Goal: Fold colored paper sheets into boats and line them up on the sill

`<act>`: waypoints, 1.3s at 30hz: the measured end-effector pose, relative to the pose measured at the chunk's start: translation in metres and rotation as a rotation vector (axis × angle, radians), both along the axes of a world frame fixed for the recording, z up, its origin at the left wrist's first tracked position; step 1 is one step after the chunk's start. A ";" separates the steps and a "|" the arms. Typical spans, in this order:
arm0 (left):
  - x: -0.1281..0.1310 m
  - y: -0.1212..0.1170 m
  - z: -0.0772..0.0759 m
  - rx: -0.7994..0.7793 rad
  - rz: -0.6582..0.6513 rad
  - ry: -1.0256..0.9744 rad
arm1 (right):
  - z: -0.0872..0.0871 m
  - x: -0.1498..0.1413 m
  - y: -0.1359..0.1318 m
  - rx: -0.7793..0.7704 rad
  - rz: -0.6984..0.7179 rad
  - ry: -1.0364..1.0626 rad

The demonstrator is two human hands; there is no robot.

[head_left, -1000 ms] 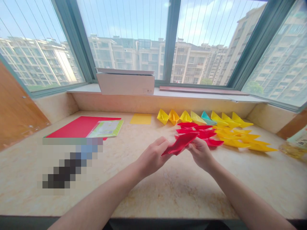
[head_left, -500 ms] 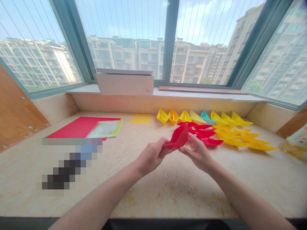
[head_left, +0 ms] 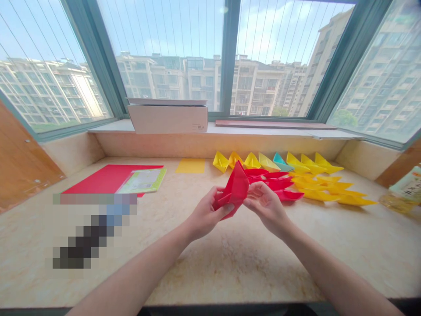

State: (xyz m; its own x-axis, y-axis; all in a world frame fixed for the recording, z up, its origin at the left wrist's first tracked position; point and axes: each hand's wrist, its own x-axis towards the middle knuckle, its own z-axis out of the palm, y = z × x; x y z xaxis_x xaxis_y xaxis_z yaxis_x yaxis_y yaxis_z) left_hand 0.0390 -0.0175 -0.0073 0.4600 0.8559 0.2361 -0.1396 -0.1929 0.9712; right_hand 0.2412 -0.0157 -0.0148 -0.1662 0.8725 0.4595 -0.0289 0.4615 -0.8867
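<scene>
A red folded paper boat (head_left: pixel 237 188) is held up above the counter, its pointed end tilted upward. My left hand (head_left: pixel 205 213) grips it from the left, thumb across its lower side. At the boat's right edge, the fingertips of my right hand (head_left: pixel 268 204) are pinched together against the paper; the exact contact is partly hidden. Just behind my right hand lie several red paper boats (head_left: pixel 287 195), and to their right is a group of yellow paper boats (head_left: pixel 317 194).
Along the back stands a row of yellow boats (head_left: pixel 294 163) with one teal boat (head_left: pixel 282 163). Farther left lie a yellow sheet (head_left: pixel 190 166), red paper (head_left: pixel 95 179) and a clear-and-green packet (head_left: pixel 144 180). A bottle (head_left: pixel 406 188) stands at right, a white box (head_left: pixel 169 119) on the sill.
The red boat has turned in my hands, its point now standing more upright and farther left. My left thumb has come round onto its near side. The view has shifted slightly.
</scene>
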 end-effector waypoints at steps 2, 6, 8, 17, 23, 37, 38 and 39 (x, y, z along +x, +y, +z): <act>-0.001 -0.001 0.000 0.066 0.056 0.095 | 0.001 -0.001 -0.001 0.012 -0.001 -0.046; -0.005 -0.005 0.004 0.349 0.248 0.363 | 0.001 -0.003 -0.003 -0.008 0.019 -0.146; -0.009 -0.004 0.006 0.519 0.351 0.485 | 0.003 -0.004 -0.002 -0.028 0.024 -0.171; -0.020 0.009 0.005 1.004 0.390 0.928 | 0.016 0.008 -0.001 -0.097 -0.151 -0.117; -0.016 0.005 0.011 1.358 0.331 1.109 | 0.010 0.015 0.002 0.062 -0.228 -0.575; -0.008 -0.001 0.012 1.492 0.272 1.150 | 0.013 0.008 -0.008 0.098 -0.256 -0.823; -0.008 -0.002 0.013 1.494 0.273 1.148 | 0.013 0.006 -0.009 0.100 -0.285 -0.853; -0.008 -0.002 0.014 1.496 0.275 1.145 | 0.012 0.004 -0.011 0.107 -0.318 -0.882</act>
State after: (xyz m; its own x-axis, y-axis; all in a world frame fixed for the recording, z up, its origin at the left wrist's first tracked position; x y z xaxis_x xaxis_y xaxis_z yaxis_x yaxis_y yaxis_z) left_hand 0.0309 -0.0197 0.0062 0.8160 0.3339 0.4719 0.5351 -0.7452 -0.3979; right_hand 0.2457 -0.0263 -0.0026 -0.2532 0.8971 0.3622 0.7736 0.4126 -0.4810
